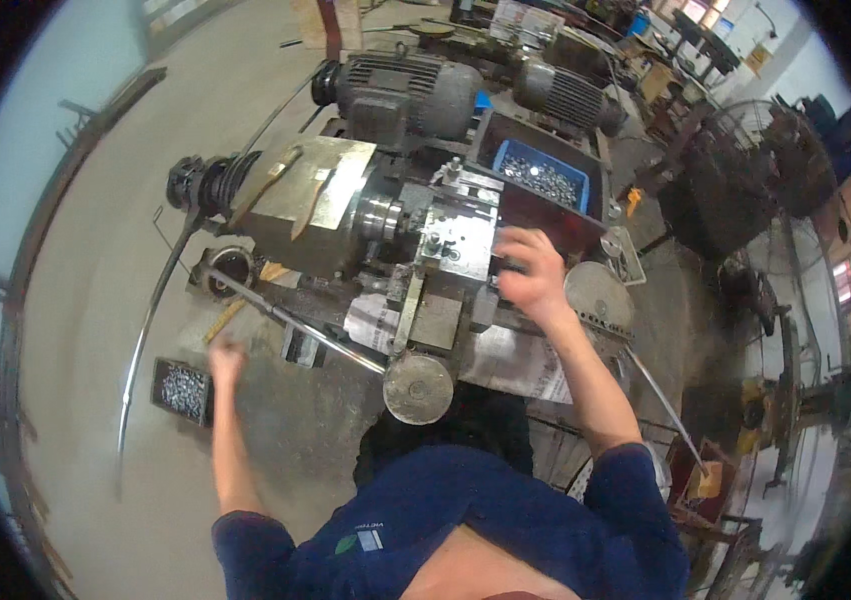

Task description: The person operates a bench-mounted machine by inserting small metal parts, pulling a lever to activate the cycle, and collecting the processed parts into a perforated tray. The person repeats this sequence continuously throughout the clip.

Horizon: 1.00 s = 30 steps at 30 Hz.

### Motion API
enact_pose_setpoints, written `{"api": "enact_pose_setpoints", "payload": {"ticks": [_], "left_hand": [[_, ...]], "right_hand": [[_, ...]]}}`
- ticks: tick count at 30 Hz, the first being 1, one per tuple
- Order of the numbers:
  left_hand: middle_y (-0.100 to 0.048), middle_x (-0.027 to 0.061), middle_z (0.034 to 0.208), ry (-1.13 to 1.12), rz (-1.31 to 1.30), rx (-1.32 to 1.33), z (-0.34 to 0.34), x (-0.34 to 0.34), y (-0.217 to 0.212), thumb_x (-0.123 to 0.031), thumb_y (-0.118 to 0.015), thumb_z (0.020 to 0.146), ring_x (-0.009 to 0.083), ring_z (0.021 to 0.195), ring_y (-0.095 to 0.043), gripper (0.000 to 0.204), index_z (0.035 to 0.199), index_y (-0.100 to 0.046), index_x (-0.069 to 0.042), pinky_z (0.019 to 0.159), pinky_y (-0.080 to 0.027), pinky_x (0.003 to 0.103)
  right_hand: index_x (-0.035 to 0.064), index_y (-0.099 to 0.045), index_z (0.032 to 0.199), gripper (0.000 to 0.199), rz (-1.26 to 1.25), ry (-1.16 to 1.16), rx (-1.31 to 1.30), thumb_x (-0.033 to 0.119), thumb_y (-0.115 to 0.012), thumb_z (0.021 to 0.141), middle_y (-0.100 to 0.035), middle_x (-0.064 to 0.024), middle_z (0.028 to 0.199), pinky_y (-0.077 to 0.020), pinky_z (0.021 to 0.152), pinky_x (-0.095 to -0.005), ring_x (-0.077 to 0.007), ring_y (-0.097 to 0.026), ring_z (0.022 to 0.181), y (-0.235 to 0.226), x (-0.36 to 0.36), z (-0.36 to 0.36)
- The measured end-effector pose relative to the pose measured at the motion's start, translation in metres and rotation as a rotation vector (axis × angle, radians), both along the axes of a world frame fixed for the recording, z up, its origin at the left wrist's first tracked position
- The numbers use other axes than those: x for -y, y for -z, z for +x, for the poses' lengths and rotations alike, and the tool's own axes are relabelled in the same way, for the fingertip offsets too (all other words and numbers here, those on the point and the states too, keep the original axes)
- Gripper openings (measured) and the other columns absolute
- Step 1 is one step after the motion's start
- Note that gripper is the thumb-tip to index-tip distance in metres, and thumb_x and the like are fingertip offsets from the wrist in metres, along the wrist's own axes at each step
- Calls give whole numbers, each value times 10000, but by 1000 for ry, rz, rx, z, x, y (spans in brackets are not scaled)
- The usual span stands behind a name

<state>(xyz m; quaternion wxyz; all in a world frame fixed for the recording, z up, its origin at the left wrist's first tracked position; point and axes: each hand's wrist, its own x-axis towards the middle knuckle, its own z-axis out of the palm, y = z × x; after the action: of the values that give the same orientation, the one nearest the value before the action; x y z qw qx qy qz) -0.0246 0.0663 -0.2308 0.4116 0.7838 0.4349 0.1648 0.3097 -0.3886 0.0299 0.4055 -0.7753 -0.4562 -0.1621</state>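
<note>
A small lathe-like machine stands before me, with a metal spindle chuck [381,218] facing a bright carriage block [460,238]. My right hand [535,275] is at the right side of this block, fingers curled toward it; whatever lies between fingers and thumb is hidden. Off to the left, my left hand [228,360] is closed beside a dark box of small metal parts [183,390]. Its fingertips are blurred, and I cannot make out what they hold. Just beyond that hand is a yellowish stick-shaped piece [225,320].
Behind the carriage a blue tray [542,175] holds many small metal pieces. A large electric motor [405,95] stands at the back. A long metal bar [315,330] slants across the left front to a round disc [418,388]. A big fan [745,170] stands right.
</note>
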Motion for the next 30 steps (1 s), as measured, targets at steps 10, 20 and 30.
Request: {"api": "enact_pose_setpoints", "payload": {"ticks": [10,20,30], "left_hand": [[-623,93,988,601,577,-995,102,72,-36,-236,-609,746,247,904,-618,359,1105,-592,-242,708,-502,374],[-647,130,844,295,-1,-230,71,45,-69,-272,-595,810,194,630,-620,427,1165,-534,-45,576,-483,310],[-584,139,753,-151,-384,376,120,82,-122,-283,-526,872,211,565,-601,383,1020,-484,67,482,-506,310]], "right_hand": [[32,-663,869,304,-238,636,-310,99,-585,583,-624,-140,1016,-439,844,-351,-299,-567,956,54,239,-50],[37,-595,1076,482,-615,1198,-373,128,-597,603,-602,-179,1040,-438,864,-380,-333,-560,971,136,438,-60],[60,-604,781,270,-1001,1399,-456,279,-591,623,-631,-161,815,-485,661,-435,-356,-606,752,146,438,-91]]}}
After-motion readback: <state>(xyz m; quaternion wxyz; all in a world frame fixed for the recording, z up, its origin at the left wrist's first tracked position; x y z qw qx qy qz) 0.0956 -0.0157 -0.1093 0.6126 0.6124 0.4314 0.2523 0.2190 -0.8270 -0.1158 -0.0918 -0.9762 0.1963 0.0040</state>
